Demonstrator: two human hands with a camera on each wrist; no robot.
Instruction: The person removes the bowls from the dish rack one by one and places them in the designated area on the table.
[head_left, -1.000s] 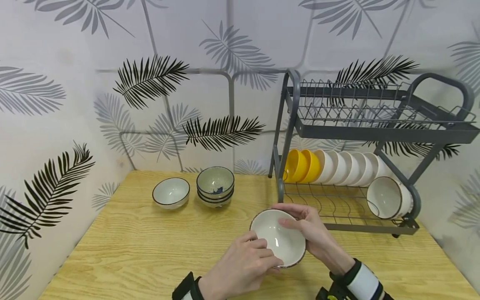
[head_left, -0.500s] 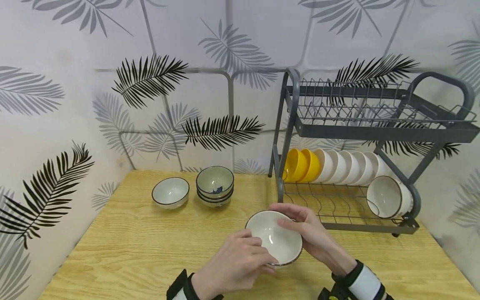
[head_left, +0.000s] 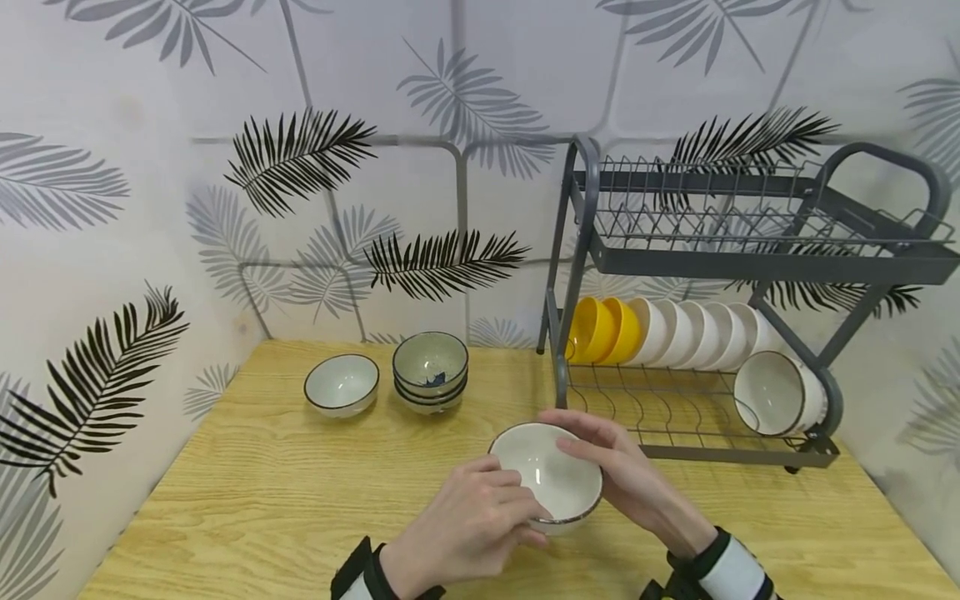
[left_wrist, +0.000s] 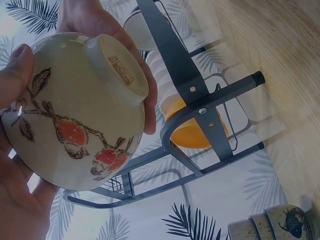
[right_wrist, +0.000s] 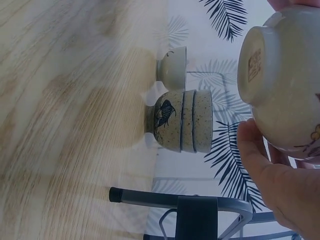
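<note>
Person, both hands bare, slim fingers. Left hand: wrist wears a black left strap, pale white-grey left band nearer, chunky black block on the left side, straight edges. Right hand: similar gear, black far strap, wide white-grey right band in the middle, black near strap to the right, reads as stripes. Dark angular piece left of the right band, yellow speck at its near edge, too small to make out. Left wrist view: thumbnail visible, rounded, detail soft.
</note>
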